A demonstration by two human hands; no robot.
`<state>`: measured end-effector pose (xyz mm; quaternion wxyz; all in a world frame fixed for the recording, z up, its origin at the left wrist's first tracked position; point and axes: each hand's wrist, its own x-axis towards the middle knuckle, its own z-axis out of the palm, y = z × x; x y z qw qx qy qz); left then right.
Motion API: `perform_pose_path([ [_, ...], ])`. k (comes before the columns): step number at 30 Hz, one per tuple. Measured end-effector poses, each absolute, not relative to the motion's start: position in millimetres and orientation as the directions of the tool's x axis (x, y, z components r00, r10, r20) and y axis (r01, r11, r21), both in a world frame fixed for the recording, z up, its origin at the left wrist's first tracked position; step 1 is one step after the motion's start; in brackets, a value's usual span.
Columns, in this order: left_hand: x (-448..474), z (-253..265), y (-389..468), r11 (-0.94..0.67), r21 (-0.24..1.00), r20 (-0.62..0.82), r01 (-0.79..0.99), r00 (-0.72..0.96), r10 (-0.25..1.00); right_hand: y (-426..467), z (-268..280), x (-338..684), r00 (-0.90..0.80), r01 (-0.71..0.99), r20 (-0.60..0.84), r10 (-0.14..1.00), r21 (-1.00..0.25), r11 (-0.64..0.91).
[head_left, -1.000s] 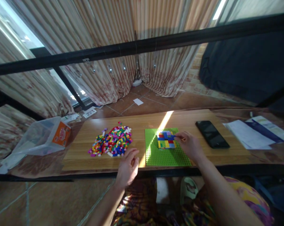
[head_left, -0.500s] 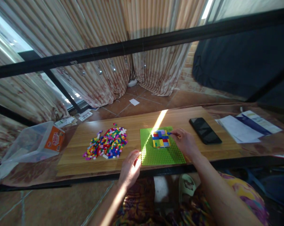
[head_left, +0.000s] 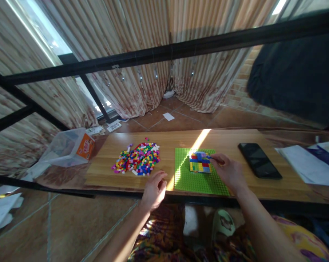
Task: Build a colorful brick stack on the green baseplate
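A green studded baseplate (head_left: 189, 182) lies on the wooden board. On it sits a small build of toy bricks (head_left: 199, 166), with yellow, blue, red and grey pieces. My right hand (head_left: 229, 171) is at the build's right side, its thumb and fingertips pinched on a small dark blue brick (head_left: 211, 158) by the upper right corner. My left hand (head_left: 155, 190) hovers over the board's front edge, left of the baseplate; its fingers are curved and apart, with nothing visible in them. Beyond it is a pile of loose, many-coloured bricks (head_left: 139, 158).
A black phone (head_left: 259, 161) lies right of the baseplate, with papers (head_left: 309, 163) beyond it. At the left stands a clear plastic box (head_left: 63, 145) with an orange label. A dark metal bar (head_left: 153, 54) crosses in front of the curtains.
The view has turned left, so everything sits farther right in it. My left hand has moved away from the baseplate's edge toward the brick pile. My right hand stays at the build's corner.
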<state>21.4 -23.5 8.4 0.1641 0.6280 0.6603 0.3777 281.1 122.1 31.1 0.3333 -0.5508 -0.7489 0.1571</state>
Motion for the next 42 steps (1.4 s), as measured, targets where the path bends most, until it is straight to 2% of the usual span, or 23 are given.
perform_pose_path([
  [12,22,9,-26,-0.061,0.718,0.257,0.693,-0.183,0.949,122,26,282,-0.167,0.727,0.357,0.919,-0.585,0.359],
  [18,1,12,-33,0.034,0.725,0.302,0.688,-0.363,0.881,112,25,272,-0.23,0.634,0.438,0.869,-0.611,0.475],
  [23,-38,19,-34,0.18,0.667,0.331,0.723,-0.504,0.798,86,19,235,-0.456,0.507,0.52,0.722,-0.515,0.691],
  [28,-65,22,-41,0.284,0.587,0.316,0.758,-0.537,0.782,63,10,202,-0.628,0.427,0.47,0.62,-0.458,0.78],
  [36,-67,12,-45,0.376,0.506,0.265,0.776,-0.555,0.789,60,0,166,-0.677,0.499,0.416,0.608,-0.349,0.794],
  [42,-70,16,-41,0.38,0.522,0.235,0.763,-0.557,0.796,67,-9,150,-0.669,0.468,0.483,0.564,-0.315,0.825],
])
